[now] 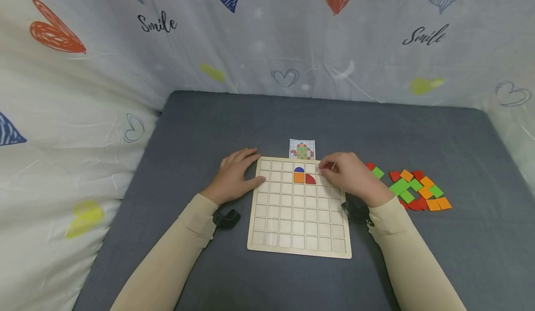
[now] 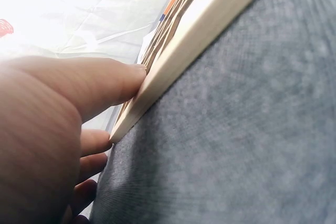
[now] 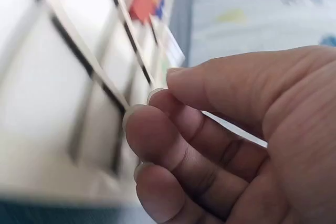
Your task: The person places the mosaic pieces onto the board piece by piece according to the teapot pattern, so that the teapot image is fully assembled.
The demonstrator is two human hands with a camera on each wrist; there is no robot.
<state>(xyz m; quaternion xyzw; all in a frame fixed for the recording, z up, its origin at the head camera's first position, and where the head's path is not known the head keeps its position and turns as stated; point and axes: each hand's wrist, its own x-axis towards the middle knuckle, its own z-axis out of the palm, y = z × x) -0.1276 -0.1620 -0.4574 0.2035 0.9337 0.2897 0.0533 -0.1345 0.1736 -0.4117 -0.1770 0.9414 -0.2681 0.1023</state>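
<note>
A person's left hand (image 1: 235, 175), thumb spread from the fingers, rests on the far left corner of a wooden grid board (image 1: 298, 214); near its far right corner the right hand (image 1: 350, 176) holds thumb and curled fingertips together, whether on a piece cannot be told. A blue semicircle (image 1: 299, 169), orange square (image 1: 299, 178) and red quarter circle (image 1: 309, 179) sit in the board's far rows, a patterned card (image 1: 302, 150) at its far edge, loose coloured pieces (image 1: 415, 184) to its right.
</note>
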